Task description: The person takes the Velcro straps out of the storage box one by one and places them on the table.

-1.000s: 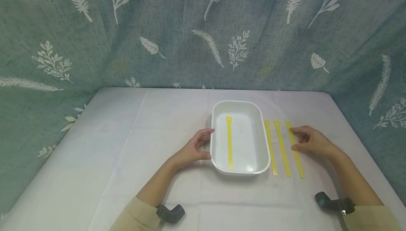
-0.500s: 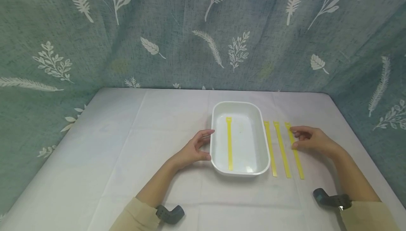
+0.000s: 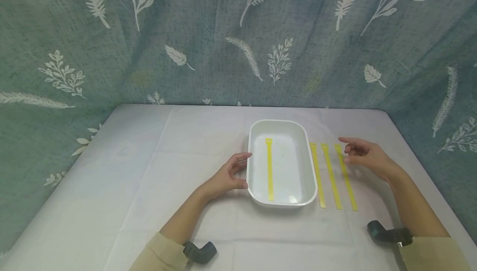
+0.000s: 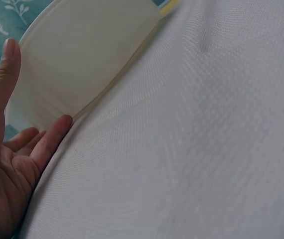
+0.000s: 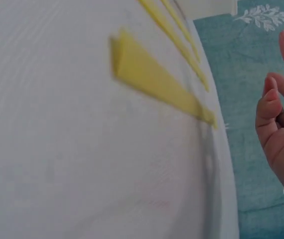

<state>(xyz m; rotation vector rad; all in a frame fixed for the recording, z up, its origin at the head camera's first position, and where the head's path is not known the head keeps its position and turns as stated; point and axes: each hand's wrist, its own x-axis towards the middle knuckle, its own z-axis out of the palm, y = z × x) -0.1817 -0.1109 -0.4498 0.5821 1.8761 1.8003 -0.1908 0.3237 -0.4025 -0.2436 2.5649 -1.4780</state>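
Observation:
A white plastic tub [image 3: 294, 163] stands on the cloth, with one flat yellow strip [image 3: 270, 171] lying lengthwise inside. My left hand [image 3: 226, 176] rests against the tub's left wall, and its spread fingers touch the side in the left wrist view too. Right of the tub lie three similar strips, each with a widened head at the far end: a near one [image 3: 318, 180], a middle one [image 3: 332, 180] and an outer one [image 3: 347, 180]. Just over the outer strip's upper part is my right hand [image 3: 369, 157], holding nothing; its thumb and index finger are apart.
A white cloth [image 3: 179, 221] covers the table. Behind and beside it hangs a green-blue curtain [image 3: 208, 68] printed with white leaves. Each wrist wears a dark band with a device, the left device [image 3: 200, 253] and the right device [image 3: 387, 233].
My right hand has lifted off the outer strip, its index finger shifting away toward the back. The strips stay where they were. My left hand and the tub have not moved.

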